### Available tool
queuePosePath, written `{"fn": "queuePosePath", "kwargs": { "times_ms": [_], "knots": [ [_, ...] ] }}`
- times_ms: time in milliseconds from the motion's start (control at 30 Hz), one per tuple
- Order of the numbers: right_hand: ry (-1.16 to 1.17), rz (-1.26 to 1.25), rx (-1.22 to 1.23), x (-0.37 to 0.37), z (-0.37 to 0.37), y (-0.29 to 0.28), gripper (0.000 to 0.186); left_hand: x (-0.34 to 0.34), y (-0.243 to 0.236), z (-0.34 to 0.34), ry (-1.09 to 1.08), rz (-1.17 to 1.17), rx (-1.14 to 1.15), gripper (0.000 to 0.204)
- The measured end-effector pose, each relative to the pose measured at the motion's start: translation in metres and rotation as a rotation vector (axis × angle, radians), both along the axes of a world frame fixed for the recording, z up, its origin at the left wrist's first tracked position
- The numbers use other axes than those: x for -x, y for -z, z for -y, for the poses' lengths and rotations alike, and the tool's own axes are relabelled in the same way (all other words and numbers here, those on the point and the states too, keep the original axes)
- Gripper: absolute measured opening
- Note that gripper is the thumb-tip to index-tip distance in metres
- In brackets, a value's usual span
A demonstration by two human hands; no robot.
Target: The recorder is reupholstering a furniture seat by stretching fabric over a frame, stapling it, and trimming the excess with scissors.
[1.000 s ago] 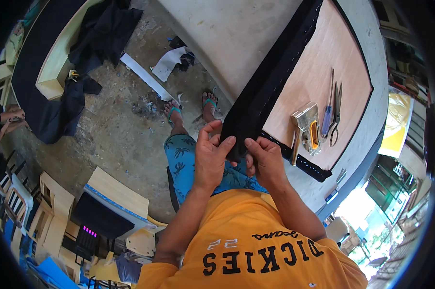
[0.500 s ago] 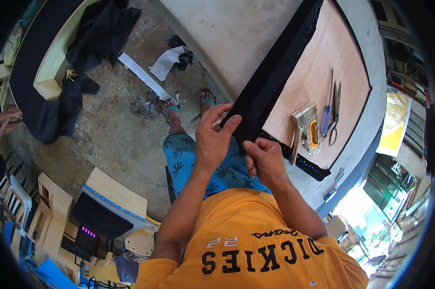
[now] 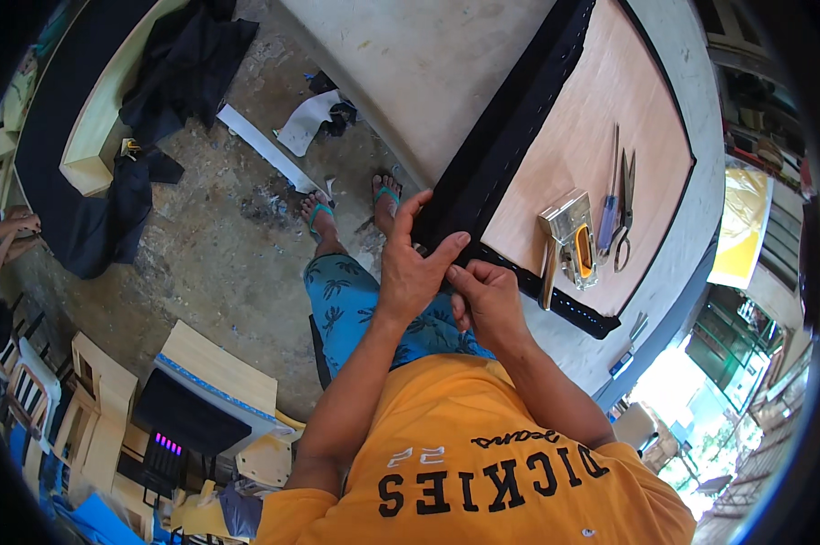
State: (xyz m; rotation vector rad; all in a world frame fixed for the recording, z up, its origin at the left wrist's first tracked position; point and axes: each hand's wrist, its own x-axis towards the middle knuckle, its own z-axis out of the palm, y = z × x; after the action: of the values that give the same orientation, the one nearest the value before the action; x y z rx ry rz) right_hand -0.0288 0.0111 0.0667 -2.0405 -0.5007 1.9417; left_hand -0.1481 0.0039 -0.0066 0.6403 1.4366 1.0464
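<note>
A black fabric strip [image 3: 481, 163] runs along the edge of a light wooden panel [image 3: 610, 82] with stapled borders, lying on a pale table [image 3: 383, 54]. My left hand [image 3: 414, 259] grips the strip's near corner, thumb on top and fingers along the outer edge. Just right of it, my right hand [image 3: 485, 300] pinches the same fabric between thumb and curled fingers. On the panel rest a silver staple gun [image 3: 573, 236], a blue-handled screwdriver [image 3: 608, 211] and scissors [image 3: 625, 204]; a thin tool beside the staple gun is too unclear to name.
A curved black-covered piece [image 3: 65, 136] with loose black fabric [image 3: 183, 73] is at upper left. Scraps [image 3: 260, 145] lie on the floor [image 3: 228, 254]. Another person's hands [image 3: 18, 229] show at the far left. Wooden furniture [image 3: 106, 400] is stacked at lower left.
My left hand has moved up along the fabric's outer edge, its index finger now further forward. My right hand has shifted slightly left, still pinching. The table and panel appear slightly shifted leftward.
</note>
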Motion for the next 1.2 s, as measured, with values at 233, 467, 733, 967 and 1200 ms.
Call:
{"fn": "queuePosePath", "kwargs": {
  "times_ms": [233,467,733,967,1200],
  "knots": [
    [-0.004,-0.025,-0.01,0.0,0.0,-0.001,0.021,0.0,0.0,-0.002,0.034,-0.006,-0.052,0.069],
    [-0.544,0.858,-0.85,-0.052,-0.011,-0.021,0.021,-0.003,0.01,0.003,0.0,0.153,0.006,0.072],
    [-0.498,1.165,-0.679,-0.069,-0.026,-0.011,0.04,-0.005,0.021,0.0,0.043,-0.023,-0.207,0.074],
    [-0.678,1.085,-0.501,-0.076,-0.014,-0.035,0.032,0.0,0.024,-0.005,0.126,0.028,-0.195,0.077],
    [-0.536,0.505,0.019,-0.015,-0.004,-0.103,0.021,0.002,0.033,-0.003,0.154,-0.075,-0.318,0.081]
  ]
}}
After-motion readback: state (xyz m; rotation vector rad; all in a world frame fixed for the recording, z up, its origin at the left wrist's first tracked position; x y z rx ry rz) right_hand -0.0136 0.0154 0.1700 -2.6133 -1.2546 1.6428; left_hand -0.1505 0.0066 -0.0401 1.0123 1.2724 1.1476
